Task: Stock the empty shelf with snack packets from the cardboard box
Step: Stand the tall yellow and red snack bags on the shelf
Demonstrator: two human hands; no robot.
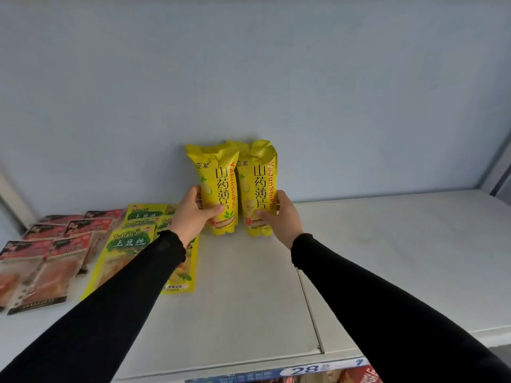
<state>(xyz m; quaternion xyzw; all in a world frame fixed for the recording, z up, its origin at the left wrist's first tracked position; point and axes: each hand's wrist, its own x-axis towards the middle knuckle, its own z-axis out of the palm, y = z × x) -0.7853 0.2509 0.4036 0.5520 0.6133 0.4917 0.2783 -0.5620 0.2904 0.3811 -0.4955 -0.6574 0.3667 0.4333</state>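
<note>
Hands met at the back of the white shelf (249,299): my left hand (190,214) gripped one upright yellow yam-crisp packet (221,189), fingers curled round its side, and my right hand (280,217) gripped the second yam-crisp packet (258,186) just beside it; green-labelled potato-strip packets (130,244) and red packets (49,252) lay flat to the left

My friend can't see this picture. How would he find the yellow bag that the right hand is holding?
Look at the white shelf with the pale blue wall behind it. Near the middle, at the back, two tall yellow bags stand upright side by side, while the packets on the left lie flat. The right bag is the one the right hand grips, with bare shelf on its right; the left bag is in the left hand.
</note>
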